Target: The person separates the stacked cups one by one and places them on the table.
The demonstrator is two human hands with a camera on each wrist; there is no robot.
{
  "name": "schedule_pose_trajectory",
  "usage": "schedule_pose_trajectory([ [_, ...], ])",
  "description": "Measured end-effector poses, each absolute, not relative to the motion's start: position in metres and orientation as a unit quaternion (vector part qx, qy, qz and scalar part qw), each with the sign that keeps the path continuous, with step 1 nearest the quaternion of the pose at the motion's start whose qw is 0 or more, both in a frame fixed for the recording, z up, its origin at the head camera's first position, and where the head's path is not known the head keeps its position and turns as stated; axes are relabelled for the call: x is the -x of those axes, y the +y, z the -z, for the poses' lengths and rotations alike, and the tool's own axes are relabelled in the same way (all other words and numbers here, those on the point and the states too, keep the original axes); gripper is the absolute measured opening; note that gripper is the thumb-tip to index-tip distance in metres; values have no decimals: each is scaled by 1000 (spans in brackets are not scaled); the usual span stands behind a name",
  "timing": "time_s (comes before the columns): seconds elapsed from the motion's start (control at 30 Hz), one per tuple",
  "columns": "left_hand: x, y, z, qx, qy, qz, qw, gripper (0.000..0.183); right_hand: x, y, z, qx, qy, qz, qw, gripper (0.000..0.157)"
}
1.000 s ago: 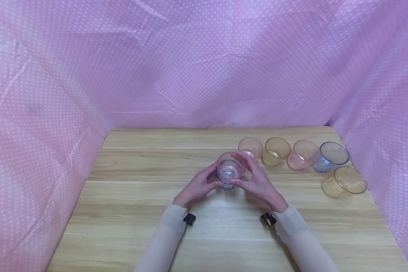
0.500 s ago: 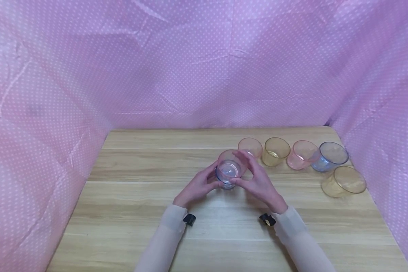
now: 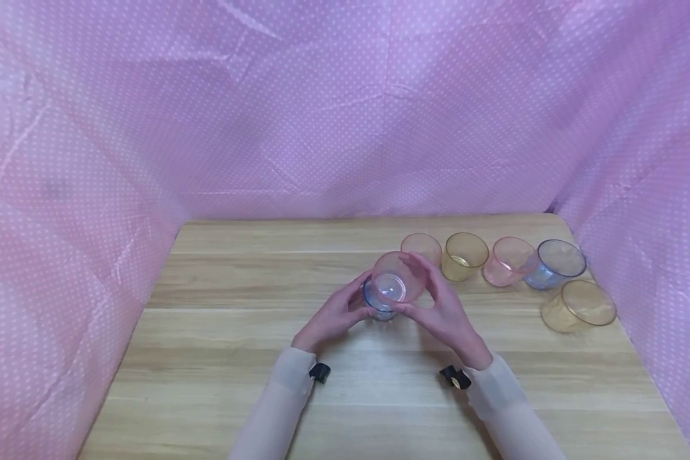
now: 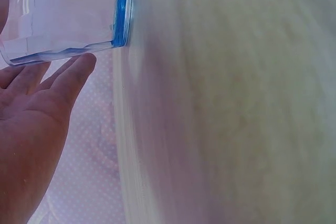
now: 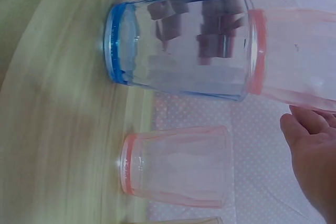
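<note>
A clear blue cup (image 3: 379,307) stands upright on the wooden table, and my left hand (image 3: 333,317) holds it with thumb and fingers around its side. My right hand (image 3: 447,314) grips a clear pink cup (image 3: 409,276) above it. In the right wrist view, the pink cup's base (image 5: 258,51) is level with the rim of the blue cup (image 5: 184,45); whether they touch I cannot tell. The left wrist view shows my fingers (image 4: 73,80) along the wall of the blue cup (image 4: 68,14). My right fingertips are partly hidden behind the pink cup.
Behind my right hand stands another pink cup (image 3: 421,247). To its right follow a yellow cup (image 3: 462,262), a pink cup (image 3: 506,265), a blue cup (image 3: 554,265) and a yellow cup (image 3: 575,310) near the table's right edge. Pink dotted cloth (image 3: 345,128) surrounds the table.
The held pink cup has risen and shifted slightly right, from within the blue cup's outline to its rim. My right hand went with it; my left hand stays around the blue cup.
</note>
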State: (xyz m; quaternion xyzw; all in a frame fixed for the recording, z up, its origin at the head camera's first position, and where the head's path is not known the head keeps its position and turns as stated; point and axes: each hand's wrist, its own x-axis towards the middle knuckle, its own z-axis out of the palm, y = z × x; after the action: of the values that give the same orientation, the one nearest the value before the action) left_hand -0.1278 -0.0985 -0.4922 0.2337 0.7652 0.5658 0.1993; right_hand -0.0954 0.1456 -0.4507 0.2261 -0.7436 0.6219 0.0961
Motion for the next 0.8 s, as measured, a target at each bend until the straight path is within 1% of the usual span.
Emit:
schedule_pose_trajectory([
  [0.2, 127, -98, 494, -231, 771, -559, 198, 79, 90, 150, 447, -229, -731, -632, 121, 97],
  [0.8, 126, -98, 496, -231, 778, -551, 192, 80, 79, 177, 442, -212, -729, -632, 156, 99],
])
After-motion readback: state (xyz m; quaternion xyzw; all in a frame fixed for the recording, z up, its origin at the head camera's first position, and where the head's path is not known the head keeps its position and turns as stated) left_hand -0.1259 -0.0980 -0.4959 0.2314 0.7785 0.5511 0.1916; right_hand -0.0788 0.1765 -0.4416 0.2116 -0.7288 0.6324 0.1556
